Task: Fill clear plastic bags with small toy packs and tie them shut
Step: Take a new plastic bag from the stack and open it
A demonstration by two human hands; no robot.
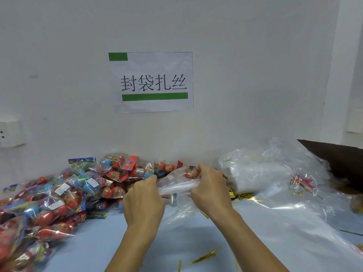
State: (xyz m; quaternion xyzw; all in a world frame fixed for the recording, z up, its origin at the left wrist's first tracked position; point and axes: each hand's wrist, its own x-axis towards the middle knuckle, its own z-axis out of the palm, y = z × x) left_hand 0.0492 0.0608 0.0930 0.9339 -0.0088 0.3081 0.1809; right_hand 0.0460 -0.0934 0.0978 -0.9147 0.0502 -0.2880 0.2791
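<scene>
Plainly, the thin clear plastic bag [174, 185] is feather-light, limp and slippery, so it looks best taken at its rim, one layer of film in each hand, and pulled apart to find the mouth; pinched too loosely, I judge it would slide out. It is see-through, crinkled and glossy, bunched into a band stretched between the two hands above the pale blue bench [102, 238], with more film hanging beneath them. The left hand [144, 201] grasps its near end, fingers curled round the film; the right hand [211, 186] grasps the other end likewise. Left of the left hand lies a heap of small toy packs [59, 195], red and blue balls in cellophane. Right of the right hand sits a stack of clear bags [255, 173], with gold twist ties [242, 197] just beside it.
</scene>
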